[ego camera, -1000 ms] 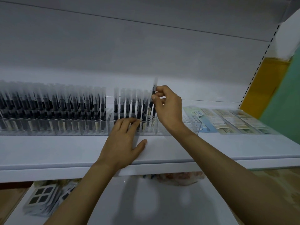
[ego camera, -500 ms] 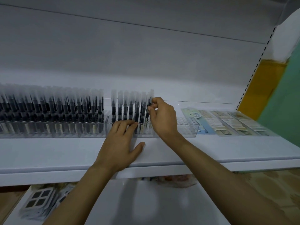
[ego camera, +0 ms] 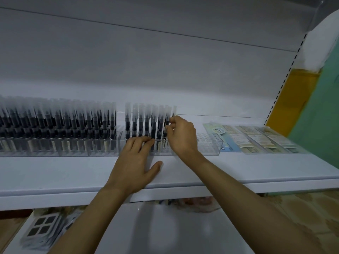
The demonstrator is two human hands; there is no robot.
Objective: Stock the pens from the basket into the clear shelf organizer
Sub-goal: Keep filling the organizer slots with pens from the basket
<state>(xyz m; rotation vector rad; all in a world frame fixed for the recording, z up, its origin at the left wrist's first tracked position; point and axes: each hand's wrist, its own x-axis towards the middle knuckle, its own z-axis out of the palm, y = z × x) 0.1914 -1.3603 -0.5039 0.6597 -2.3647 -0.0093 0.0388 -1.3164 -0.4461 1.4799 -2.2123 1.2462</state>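
A clear shelf organizer (ego camera: pixel 209 146) stands on the white shelf (ego camera: pixel 238 167), its left part filled with upright black pens with frosted caps (ego camera: pixel 146 121). My right hand (ego camera: pixel 181 136) pinches the rightmost pen (ego camera: pixel 173 110), which stands in a slot at the end of the row. My left hand (ego camera: pixel 135 162) lies flat on the shelf with straight fingers touching the organizer's front wall. No basket is in view.
More full organizers of pens (ego camera: pixel 55 125) fill the shelf to the left. Flat packaged items (ego camera: pixel 256 140) lie to the right. A lower shelf holds packets with dark squares (ego camera: pixel 42 230). A yellow and green wall (ego camera: pixel 311 110) borders the right.
My right hand has lowered the pen from above the row down into its slot. My left hand has stayed against the organizer.
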